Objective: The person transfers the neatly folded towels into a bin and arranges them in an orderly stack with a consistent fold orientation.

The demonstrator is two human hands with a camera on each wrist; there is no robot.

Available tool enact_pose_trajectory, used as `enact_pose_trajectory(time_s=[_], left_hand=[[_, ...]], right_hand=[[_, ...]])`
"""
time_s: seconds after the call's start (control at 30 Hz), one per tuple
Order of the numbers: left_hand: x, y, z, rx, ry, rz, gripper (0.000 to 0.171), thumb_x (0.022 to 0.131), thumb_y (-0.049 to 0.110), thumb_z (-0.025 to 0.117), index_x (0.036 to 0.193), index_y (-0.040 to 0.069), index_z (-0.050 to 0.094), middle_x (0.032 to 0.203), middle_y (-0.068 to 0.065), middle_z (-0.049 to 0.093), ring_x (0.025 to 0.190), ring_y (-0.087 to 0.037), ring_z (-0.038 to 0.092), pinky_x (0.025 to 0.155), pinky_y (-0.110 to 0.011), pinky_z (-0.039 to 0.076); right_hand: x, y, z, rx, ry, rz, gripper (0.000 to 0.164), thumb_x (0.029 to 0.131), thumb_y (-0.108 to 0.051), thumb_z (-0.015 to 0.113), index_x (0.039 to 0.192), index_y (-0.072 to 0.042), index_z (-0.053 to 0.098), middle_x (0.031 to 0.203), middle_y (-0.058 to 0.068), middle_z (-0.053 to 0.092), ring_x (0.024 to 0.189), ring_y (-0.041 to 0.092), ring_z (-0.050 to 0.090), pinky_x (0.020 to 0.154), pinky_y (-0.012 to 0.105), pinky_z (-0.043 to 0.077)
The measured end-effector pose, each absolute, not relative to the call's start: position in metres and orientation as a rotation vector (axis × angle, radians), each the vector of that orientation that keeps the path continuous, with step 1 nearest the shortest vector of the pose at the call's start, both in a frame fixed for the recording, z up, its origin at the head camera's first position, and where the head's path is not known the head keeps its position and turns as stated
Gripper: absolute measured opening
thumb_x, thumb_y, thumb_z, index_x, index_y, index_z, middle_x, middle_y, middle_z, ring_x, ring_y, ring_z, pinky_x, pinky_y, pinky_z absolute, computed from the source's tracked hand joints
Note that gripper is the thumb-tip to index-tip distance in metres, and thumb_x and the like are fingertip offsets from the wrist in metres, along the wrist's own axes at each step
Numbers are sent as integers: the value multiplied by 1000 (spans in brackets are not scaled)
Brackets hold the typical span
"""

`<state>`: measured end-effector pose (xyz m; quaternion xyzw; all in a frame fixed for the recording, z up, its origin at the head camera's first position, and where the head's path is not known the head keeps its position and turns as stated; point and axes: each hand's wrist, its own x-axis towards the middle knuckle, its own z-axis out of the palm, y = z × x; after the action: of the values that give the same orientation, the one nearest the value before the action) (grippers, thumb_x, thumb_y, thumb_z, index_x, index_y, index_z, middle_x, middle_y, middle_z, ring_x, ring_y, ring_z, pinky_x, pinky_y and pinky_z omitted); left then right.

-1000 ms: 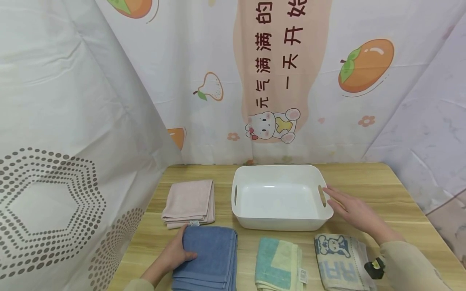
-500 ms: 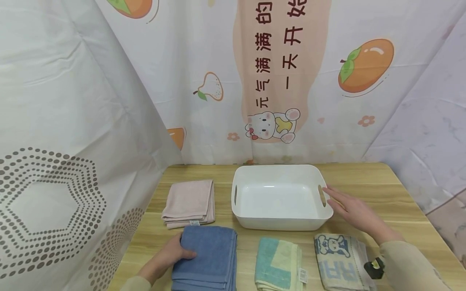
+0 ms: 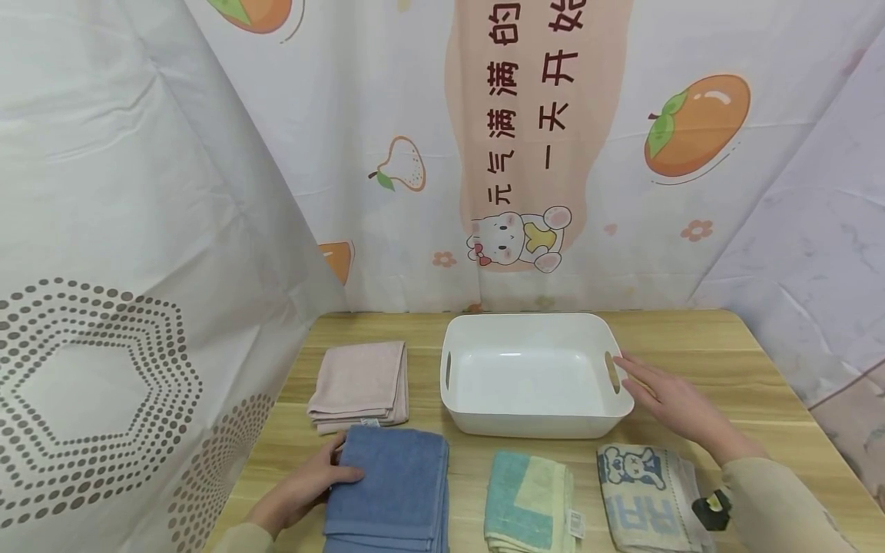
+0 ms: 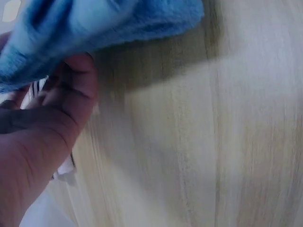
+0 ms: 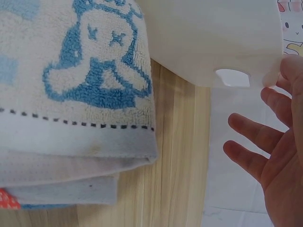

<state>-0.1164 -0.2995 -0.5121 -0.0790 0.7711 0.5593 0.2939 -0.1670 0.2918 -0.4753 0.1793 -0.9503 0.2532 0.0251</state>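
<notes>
My left hand (image 3: pixel 302 485) holds the left edge of a folded blue towel (image 3: pixel 390 484), with the thumb on top. In the left wrist view the fingers (image 4: pixel 75 90) curl under the blue cloth (image 4: pixel 128 23), whose edge is raised off the wood. My right hand (image 3: pixel 674 403) rests its fingertips against the right end of a white plastic basin (image 3: pixel 539 426), near the handle hole. Its fingers (image 5: pixel 253 132) are spread and loosely extended in the right wrist view. Nothing is inside the basin.
A folded pink towel (image 3: pixel 359 380) lies behind the blue one. In front of the basin are a folded green-and-yellow towel (image 3: pixel 528 499) and a white-and-blue bear-pattern towel (image 3: pixel 646 499). All are on a wooden table (image 3: pixel 698 338), with a printed curtain (image 3: pixel 401 253) behind.
My left hand has shifted slightly left and its thumb has slid toward the blue towel's edge. The towel's left side has moved slightly up and left. The right hand keeps its place.
</notes>
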Motion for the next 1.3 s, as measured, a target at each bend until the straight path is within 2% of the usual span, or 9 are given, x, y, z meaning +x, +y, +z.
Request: enact_pose_trajectory(time_s=[0.17,0.33,0.5,0.8,0.83,0.87,1.03,1.1,1.3], left_hand=[[-118,-303,-506,-83,2002,1548,91,96,22,71,161,4,9,147,-30,46,122,-37,58,89,-50,57],[-119,-303,-498,-3,1984,1600,75,97,23,72,156,9,27,141,-21,54,116,-32,62,85,-47,58],[-118,-303,-492,66,1996,1606,64,95,21,74,148,9,38,140,-17,55,120,-31,58,91,-44,55],[-117,-299,-470,112,2093,1572,85,94,16,75,157,-5,21,158,-37,26,147,-55,22,106,-41,46],[-117,-298,-467,132,2090,1576,82,93,14,75,156,-5,25,156,-36,30,146,-52,28,105,-39,46],[-117,-298,-464,137,2094,1572,82,93,14,75,156,-4,26,158,-35,26,147,-53,23,105,-38,46],[-121,-294,-454,374,2086,1582,51,93,9,75,137,4,50,134,-18,56,124,-29,57,95,-34,53],[-123,-291,-451,469,2072,1592,43,93,7,74,132,7,55,123,-12,63,111,-22,62,92,-35,54],[-126,-278,-438,552,2060,1623,42,93,5,72,132,9,58,123,-7,65,113,-24,64,92,-37,56]], right_hand=[[-167,292,-475,550,-2943,781,50,108,-31,53,151,-7,49,154,24,46,132,51,50,101,66,43],[-166,293,-476,545,-2947,769,50,108,-32,52,151,-7,48,153,24,46,131,50,51,101,66,43],[-166,293,-476,556,-2944,763,50,108,-31,52,152,-7,48,153,25,46,128,50,54,99,66,45],[-167,292,-474,554,-2943,769,49,108,-31,52,151,-6,49,151,25,48,131,50,51,101,66,43],[-167,292,-474,550,-2944,771,49,108,-31,52,150,-6,49,151,25,48,131,50,51,101,66,42],[-166,292,-474,551,-2947,773,49,108,-31,52,151,-6,49,151,26,48,131,50,51,101,66,42],[-166,292,-474,550,-2957,770,50,108,-31,51,151,-6,48,152,26,46,132,51,50,101,67,42],[-166,292,-474,552,-2956,767,50,108,-31,52,151,-6,48,153,26,46,132,51,50,101,67,42],[-166,292,-475,577,-2916,755,49,107,-29,54,151,-7,49,153,25,46,130,51,52,99,66,44]])
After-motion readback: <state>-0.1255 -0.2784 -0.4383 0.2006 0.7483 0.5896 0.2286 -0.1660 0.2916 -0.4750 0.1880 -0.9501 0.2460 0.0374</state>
